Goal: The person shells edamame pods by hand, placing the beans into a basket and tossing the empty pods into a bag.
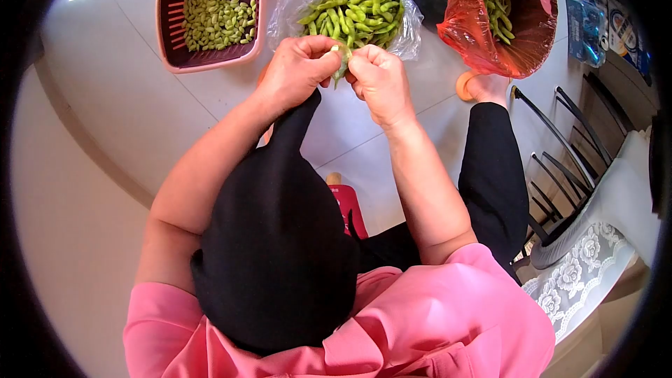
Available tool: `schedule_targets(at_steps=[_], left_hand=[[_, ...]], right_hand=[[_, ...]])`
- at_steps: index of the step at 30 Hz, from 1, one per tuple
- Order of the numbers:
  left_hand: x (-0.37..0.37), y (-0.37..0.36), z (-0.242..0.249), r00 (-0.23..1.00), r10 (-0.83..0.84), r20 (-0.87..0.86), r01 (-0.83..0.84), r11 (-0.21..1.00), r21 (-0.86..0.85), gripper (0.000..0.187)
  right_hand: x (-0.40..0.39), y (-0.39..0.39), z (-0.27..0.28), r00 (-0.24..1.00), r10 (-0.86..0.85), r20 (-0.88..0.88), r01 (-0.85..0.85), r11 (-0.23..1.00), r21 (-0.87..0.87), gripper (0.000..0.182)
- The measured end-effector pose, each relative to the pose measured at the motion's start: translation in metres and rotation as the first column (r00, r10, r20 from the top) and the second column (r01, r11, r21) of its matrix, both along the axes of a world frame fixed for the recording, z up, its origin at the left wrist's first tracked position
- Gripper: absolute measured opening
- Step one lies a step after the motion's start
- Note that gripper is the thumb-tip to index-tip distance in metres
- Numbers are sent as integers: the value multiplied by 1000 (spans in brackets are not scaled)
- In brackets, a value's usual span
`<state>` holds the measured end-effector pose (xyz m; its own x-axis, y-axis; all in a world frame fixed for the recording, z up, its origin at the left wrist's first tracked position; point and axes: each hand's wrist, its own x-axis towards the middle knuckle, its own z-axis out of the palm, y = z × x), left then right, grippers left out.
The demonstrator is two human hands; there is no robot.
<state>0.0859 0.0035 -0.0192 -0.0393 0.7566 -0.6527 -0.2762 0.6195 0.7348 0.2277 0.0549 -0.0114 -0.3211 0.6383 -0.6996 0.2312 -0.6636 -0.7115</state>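
Observation:
A green pod point(341, 66) is pinched between my two hands, just in front of a clear plastic bag point(283, 17) heaped with green pods point(357, 14). My left hand point(302, 66) grips the pod's left side, and a pale green bit shows by its thumb. On the right side, my right hand point(379, 80) is closed on the pod with fingers curled. Shelled beans point(218, 17) lie in a pink basket point(260, 10) to the left. At the right, a bin lined with a red bag point(465, 35) holds some green pods or husks point(497, 14).
A chair with black metal legs point(577, 143) and a lace cover point(574, 273) stands at the right. Blue packages point(586, 31) lie behind it. Under my legs is a red object point(348, 206). An orange slipper point(463, 87) is near the bin.

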Motion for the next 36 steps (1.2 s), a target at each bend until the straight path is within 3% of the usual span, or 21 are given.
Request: schedule_targets(at_steps=[3,5,7,8,11,13,14,16,18,20,21,23,25,27,28,30,31,33,36], left_hand=[[-3,-1,-2,999,-17,-28,17,1000,-14,19],[-1,-3,-9,997,-44,-66,43,999,-11,20],[7,-4,-15,959,28,-283,48,965,259,21],[7,-4,-17,958,30,-284,47,965,260,21],[5,-1,-12,977,-23,-210,60,983,174,18],[8,-1,-7,999,29,14,-31,993,113,18],[7,0,-3,999,31,17,-33,993,111,18],[0,4,9,983,60,176,-50,997,-59,16],[-9,-2,-3,963,-27,268,28,1000,0,18],[-8,-4,-3,911,124,393,-110,992,-57,21],[-10,-4,-4,911,125,392,-111,992,-57,21],[-20,-6,-7,823,342,454,-292,940,-178,24],[-35,-11,-11,753,402,520,-391,910,-137,28],[-47,-11,-5,707,467,532,-478,869,-128,34],[-53,-14,-11,669,462,582,-500,860,-107,36],[-62,-18,-16,593,500,631,-548,825,-139,39],[-66,-19,-19,593,502,630,-551,823,-136,39],[-74,-22,-24,389,537,749,-663,727,-176,42],[-91,-28,-34,321,584,746,-742,644,-185,46]], right_hand=[[-6,-1,3,996,62,56,-65,997,50,11],[-14,-5,11,968,174,180,-225,921,318,11],[-19,-4,15,971,146,190,-205,918,340,11],[-20,-4,16,973,118,198,-184,914,361,11],[-16,-8,8,979,129,155,-177,916,360,6],[-14,-7,9,982,100,162,-149,935,321,6],[-12,-6,9,982,71,172,-119,952,283,6],[-6,-3,4,984,64,169,-111,950,291,8],[-1,2,6,985,53,163,-100,949,299,11],[4,10,15,969,63,240,-152,915,374,9],[10,13,18,977,56,208,-156,851,502,5],[21,30,36,987,-76,141,-63,627,776,4],[36,53,63,953,-301,11,180,597,782,7],[37,72,96,832,-549,77,326,597,733,15],[49,85,93,868,-496,11,326,587,741,19],[81,101,72,889,-450,86,271,668,693,24],[84,99,67,891,-447,83,270,668,693,24],[86,95,58,867,-484,117,305,701,645,34],[84,93,54,851,-506,144,308,701,643,45]])
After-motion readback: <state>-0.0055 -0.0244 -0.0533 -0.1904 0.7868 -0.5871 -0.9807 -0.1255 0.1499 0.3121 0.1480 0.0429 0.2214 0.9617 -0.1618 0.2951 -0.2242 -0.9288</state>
